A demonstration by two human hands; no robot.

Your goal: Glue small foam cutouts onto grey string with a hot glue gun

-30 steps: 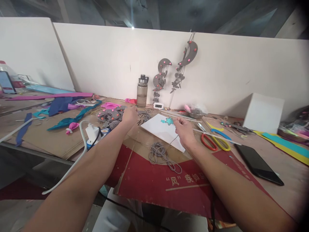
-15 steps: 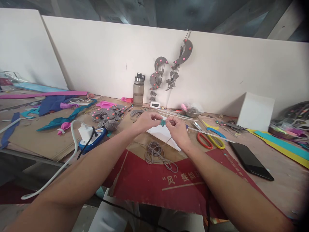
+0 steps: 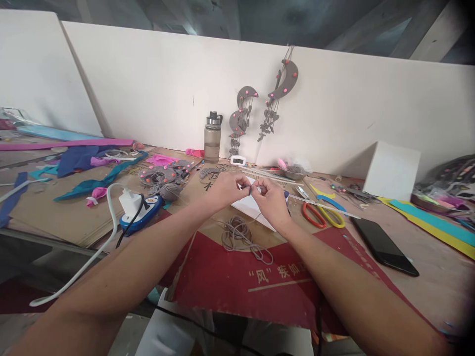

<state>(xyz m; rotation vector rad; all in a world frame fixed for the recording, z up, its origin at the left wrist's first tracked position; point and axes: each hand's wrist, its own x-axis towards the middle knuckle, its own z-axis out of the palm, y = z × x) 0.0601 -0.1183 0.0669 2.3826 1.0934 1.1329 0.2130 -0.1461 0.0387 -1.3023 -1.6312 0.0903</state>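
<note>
My left hand (image 3: 230,189) is closed in a pinch over a white sheet (image 3: 248,206). At its fingertips is a small dark piece (image 3: 250,190), mostly covered; it looked teal a moment earlier. My right hand (image 3: 270,199) is pinched right beside it, the fingertips of both hands almost meeting. From a loose coil of grey cord (image 3: 237,232) below, a strand runs up toward my right hand; its end is hidden by the fingers. The coil lies on brown and red cardboard (image 3: 222,284).
Right of my hands lie red-and-yellow-handled scissors (image 3: 314,215) and a black phone (image 3: 384,246). To the left are a blue power strip (image 3: 143,222) with a white plug and grey yarn (image 3: 170,190). A bottle (image 3: 212,141) and small clock (image 3: 238,160) stand behind; grey moon-shaped hangings (image 3: 287,81) hang on the white board.
The teal piece, plainly visible between my fingertips before, now shows only as a small dark bit. My fingers have shifted around it; the coil has stayed in place.
</note>
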